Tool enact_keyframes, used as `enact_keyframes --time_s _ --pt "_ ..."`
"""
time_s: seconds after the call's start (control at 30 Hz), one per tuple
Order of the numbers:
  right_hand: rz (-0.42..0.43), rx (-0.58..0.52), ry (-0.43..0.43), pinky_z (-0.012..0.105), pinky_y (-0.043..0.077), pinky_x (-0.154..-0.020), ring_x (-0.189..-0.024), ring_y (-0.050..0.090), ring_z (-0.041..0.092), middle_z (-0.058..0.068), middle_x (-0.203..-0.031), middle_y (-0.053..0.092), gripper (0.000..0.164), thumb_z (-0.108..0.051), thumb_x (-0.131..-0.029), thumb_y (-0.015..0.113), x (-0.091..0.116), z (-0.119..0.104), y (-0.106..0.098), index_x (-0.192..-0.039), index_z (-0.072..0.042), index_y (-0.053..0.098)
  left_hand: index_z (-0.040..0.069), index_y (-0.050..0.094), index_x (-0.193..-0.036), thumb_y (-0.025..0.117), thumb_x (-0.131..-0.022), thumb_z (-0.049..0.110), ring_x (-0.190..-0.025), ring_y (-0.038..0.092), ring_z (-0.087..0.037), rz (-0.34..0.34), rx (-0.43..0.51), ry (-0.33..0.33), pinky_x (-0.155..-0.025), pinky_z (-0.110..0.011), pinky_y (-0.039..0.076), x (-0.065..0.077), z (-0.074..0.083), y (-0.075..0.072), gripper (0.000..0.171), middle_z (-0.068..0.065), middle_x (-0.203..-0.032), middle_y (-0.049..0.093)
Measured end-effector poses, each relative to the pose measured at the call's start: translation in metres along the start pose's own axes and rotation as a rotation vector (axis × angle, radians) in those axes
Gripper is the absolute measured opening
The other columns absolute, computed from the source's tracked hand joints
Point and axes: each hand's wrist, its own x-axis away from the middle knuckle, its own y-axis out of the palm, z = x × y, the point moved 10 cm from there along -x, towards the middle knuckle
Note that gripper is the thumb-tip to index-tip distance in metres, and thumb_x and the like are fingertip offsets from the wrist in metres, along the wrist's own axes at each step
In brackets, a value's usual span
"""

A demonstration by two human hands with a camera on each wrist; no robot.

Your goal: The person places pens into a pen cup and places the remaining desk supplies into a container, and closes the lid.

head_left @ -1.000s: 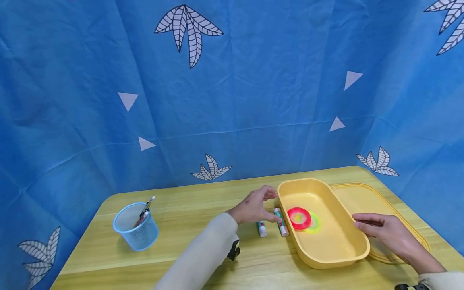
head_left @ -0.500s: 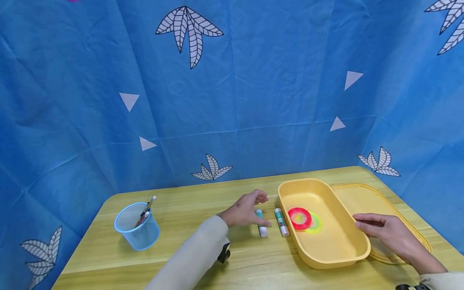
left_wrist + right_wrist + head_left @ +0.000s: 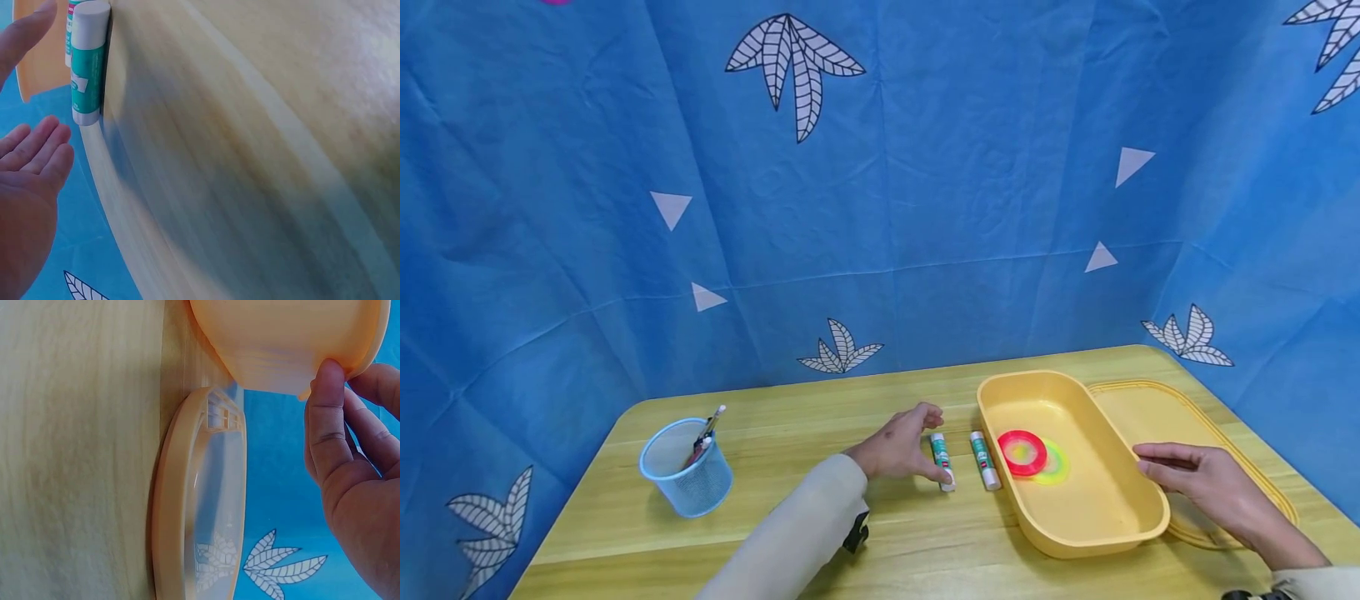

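My left hand reaches around a green-and-white glue stick lying on the table, thumb near one end and fingers near the other. In the left wrist view a gap shows between the fingers and that glue stick. A second glue stick lies parallel to it, beside the yellow plastic box. At the box's right side, my right hand pinches the rim between thumb and fingers, as the right wrist view shows at the box wall. Inside the box lie a red ring and a yellow-green ring.
Right of the box, partly under my right hand, the yellow-rimmed lid lies flat on the wooden table. A light-blue mesh pen cup holding a few pens stands at the left. A blue patterned curtain hangs behind the table.
My left hand has moved left, from over the glue stick beside the box to the other glue stick, and lowered around it. The right hand stays on the box rim.
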Motion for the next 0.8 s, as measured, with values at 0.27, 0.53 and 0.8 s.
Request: enact_keyframes --time_s 0.27,0.53,0.8 --pt "0.001 0.008 0.014 0.027 0.052 -0.074 -0.088 0.062 0.003 0.020 -0.119 0.059 0.057 -0.035 -0.092 0.058 0.0007 0.0024 -0.0014 -0.129 0.007 0.050 0.011 0.041 -0.133 0.085 -0.063 0.038 -0.120 0.046 -0.017 -0.012 -0.067 -0.016 -0.098 -0.032 0.040 -0.0032 -0.0029 0.0082 0.087 -0.002 -0.130 0.049" --pt "0.010 0.030 -0.001 0.027 0.052 -0.073 -0.086 0.063 0.006 0.019 -0.116 0.061 0.053 -0.033 -0.093 0.057 0.0009 0.0027 -0.0013 -0.127 0.008 0.051 0.010 0.042 -0.131 0.086 -0.062 0.038 -0.117 0.047 -0.015 0.007 -0.115 -0.019 -0.098 -0.030 0.040 -0.0030 -0.0043 0.0102 0.087 -0.001 -0.128 0.051" --pt "0.011 0.027 -0.003 0.026 0.051 -0.073 -0.087 0.063 0.005 0.018 -0.116 0.061 0.055 -0.036 -0.092 0.058 -0.0014 0.0017 -0.0006 -0.127 0.006 0.052 0.010 0.042 -0.132 0.086 -0.061 0.040 -0.114 0.049 -0.015 0.024 -0.136 -0.031 -0.097 -0.031 0.042 -0.0007 -0.0088 0.0080 0.089 -0.002 -0.126 0.052"
